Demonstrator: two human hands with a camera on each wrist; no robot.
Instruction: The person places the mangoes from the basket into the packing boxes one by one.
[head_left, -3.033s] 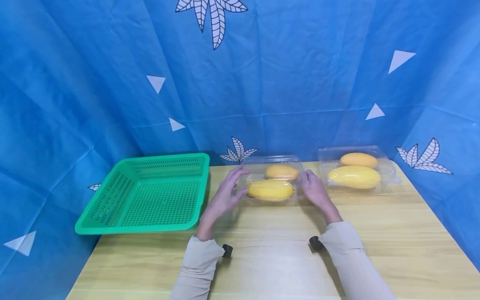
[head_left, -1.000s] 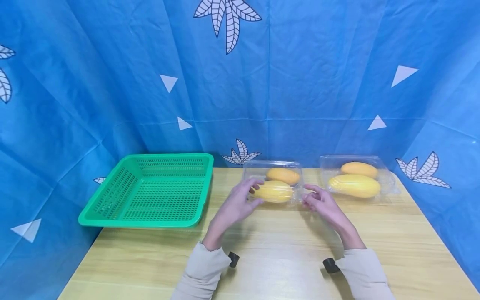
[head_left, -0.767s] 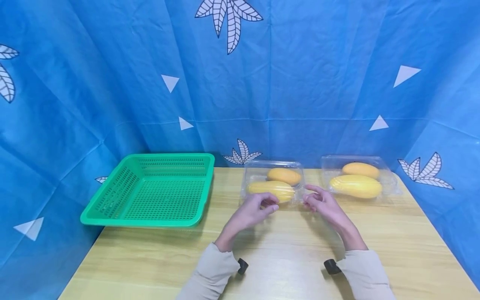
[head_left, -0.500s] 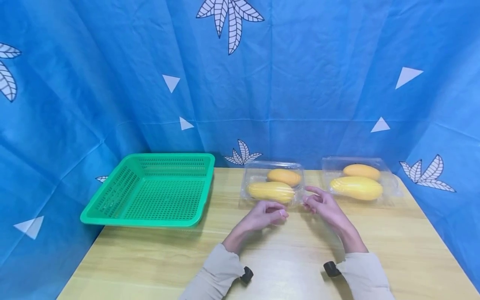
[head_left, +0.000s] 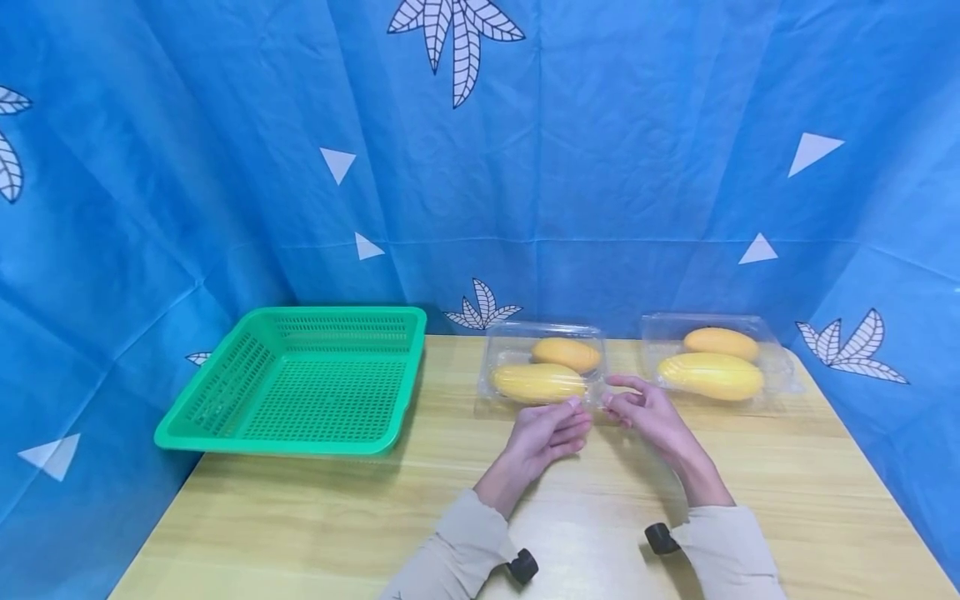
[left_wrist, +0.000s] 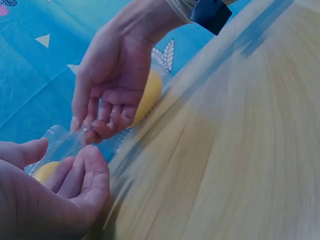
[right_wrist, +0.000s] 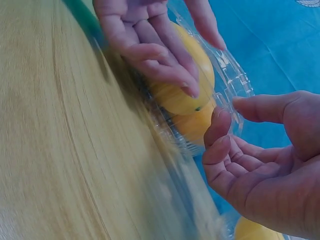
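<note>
A clear plastic clamshell box holds a yellow oblong fruit and a smaller orange mango-like fruit behind it. My right hand pinches the box's front right corner between thumb and fingers, as the right wrist view also shows. My left hand is at the front edge, palm turned toward the right hand. Its fingers are relaxed and spread from the thumb, with nothing held between them. Whether its thumb touches the box is unclear.
A second clear clamshell box with a yellow fruit and an orange fruit stands at the right. A green perforated basket sits at the left. Behind the wooden table hangs a blue cloth.
My left hand has left the box's left side, moved right along its front and turned palm inward. My right hand has shifted to the front right corner and stays there. The fruits remain inside.
</note>
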